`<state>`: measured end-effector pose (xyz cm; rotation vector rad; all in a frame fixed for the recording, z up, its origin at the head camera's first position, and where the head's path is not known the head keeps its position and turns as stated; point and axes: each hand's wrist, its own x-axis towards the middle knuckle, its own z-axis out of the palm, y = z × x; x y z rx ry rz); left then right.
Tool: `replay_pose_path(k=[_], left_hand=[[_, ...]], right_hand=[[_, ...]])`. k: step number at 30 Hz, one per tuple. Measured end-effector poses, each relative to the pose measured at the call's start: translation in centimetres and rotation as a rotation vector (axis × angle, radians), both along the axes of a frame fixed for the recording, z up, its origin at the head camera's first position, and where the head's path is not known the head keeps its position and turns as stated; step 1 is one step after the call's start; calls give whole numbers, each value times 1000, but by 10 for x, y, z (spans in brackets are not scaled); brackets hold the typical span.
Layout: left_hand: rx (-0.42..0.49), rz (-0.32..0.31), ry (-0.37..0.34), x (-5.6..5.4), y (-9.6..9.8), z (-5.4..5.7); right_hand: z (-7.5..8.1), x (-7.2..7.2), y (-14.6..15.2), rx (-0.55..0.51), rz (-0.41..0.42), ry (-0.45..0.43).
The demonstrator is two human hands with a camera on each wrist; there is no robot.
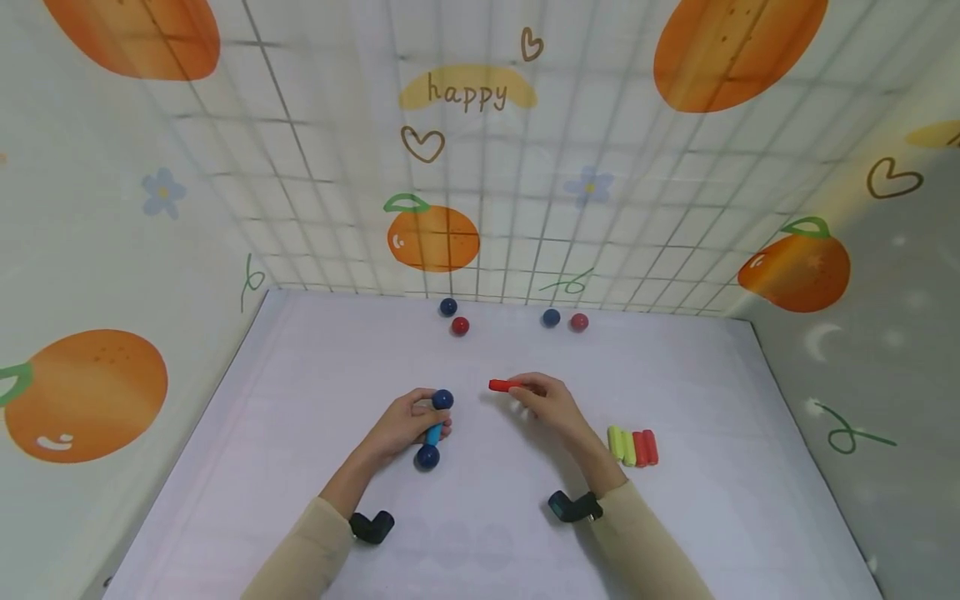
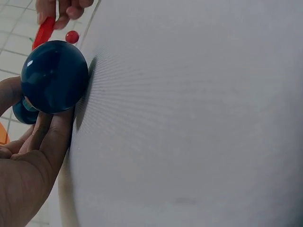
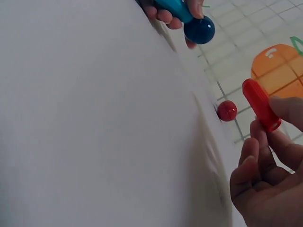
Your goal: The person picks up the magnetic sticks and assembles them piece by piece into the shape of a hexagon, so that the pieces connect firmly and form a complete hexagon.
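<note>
My left hand (image 1: 405, 423) holds a light-blue rod (image 1: 433, 435) with a dark blue ball on each end, the far ball (image 1: 442, 399) and the near ball (image 1: 427, 457). In the left wrist view one dark blue ball (image 2: 55, 76) looms large and hides most of the rod. Between thumb and fingers my right hand (image 1: 551, 406) pinches a red rod (image 1: 504, 386), held to the right of the blue piece and apart from it. The right wrist view shows this red rod (image 3: 261, 105) tilted, with ridges along its side and a hole in its lower end.
At the back of the white table (image 1: 315, 350) lie a dark blue ball (image 1: 448, 307) and a red ball (image 1: 460, 326), then another blue ball (image 1: 551, 317) and red ball (image 1: 579, 322). Yellow-green rods (image 1: 622, 446) and red rods (image 1: 645, 448) lie side by side at right.
</note>
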<state>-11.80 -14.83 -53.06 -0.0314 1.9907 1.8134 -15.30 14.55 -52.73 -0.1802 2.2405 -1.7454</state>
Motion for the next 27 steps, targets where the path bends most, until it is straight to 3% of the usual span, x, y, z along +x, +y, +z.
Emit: replay_pose_path(k=[12,27], left_hand=[[1,-1,-16,-1,-1,-2],[16,-3,-9,-2,0,-3]], right_hand=[[-3,-9,-34,-16,97,-6],[-4,-9,-45,32,163,10]])
